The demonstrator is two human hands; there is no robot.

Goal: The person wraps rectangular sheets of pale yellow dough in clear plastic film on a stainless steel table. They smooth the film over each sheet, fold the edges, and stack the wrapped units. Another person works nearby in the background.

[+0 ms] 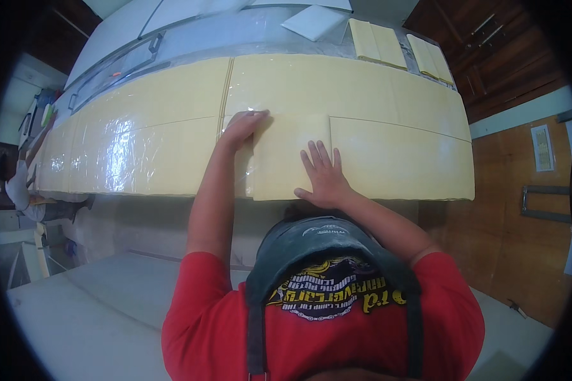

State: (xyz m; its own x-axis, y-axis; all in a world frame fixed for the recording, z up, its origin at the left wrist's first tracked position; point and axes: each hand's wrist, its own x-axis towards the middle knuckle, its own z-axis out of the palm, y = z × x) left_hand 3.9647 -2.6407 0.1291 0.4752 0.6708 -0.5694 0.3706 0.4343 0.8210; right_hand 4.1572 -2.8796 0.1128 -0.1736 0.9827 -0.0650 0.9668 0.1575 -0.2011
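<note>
A pale yellow folded sheet [286,162], which looks like cloth or soft paper, lies on the wider yellow layer [400,157] covering the long table before me. My left hand [243,128] rests at the sheet's far left corner, fingers pointing right along its edge. Whether those fingers pinch the corner or only press it cannot be made out. Flat on the right part of the same sheet lies my right hand [325,178], fingers spread, holding nothing. A glossy strip of clear plastic [243,174] shows beside the sheet's left edge.
Clear plastic film [128,152] shines over the yellow layer leftward. Folded yellow pieces [376,44] and a white square sheet [314,22] lie at the far side. A metal handle [156,43] is beyond the film. Another person [21,188] works at the table's left end.
</note>
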